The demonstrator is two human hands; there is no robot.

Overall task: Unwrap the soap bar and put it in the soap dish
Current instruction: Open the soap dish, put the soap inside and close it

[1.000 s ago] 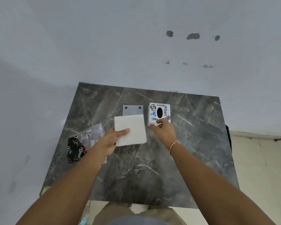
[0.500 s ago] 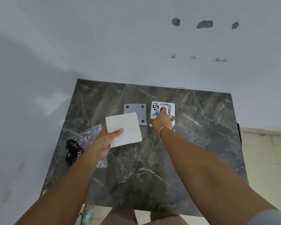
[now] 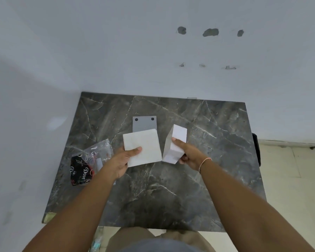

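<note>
My left hand (image 3: 121, 160) grips a flat white square slab (image 3: 141, 147) by its near left corner, held just above the dark marble table (image 3: 171, 190). My right hand (image 3: 190, 154) is closed around a white box (image 3: 177, 139), lifted off the table and tilted, showing a plain white face and a grey side. The slab and the box almost touch at their near edges. Behind the slab a grey square plate (image 3: 144, 123) with two black dots lies flat, its near part hidden by the slab.
A clear plastic bag (image 3: 96, 155) with a black Dove wrapper (image 3: 79, 172) lies at the table's left edge. White walls stand behind and to the left. Tiled floor shows to the right.
My right hand has picked the box up from the table and turned it, so its stickered face no longer shows. The slab has shifted right, over the grey plate's near part.
</note>
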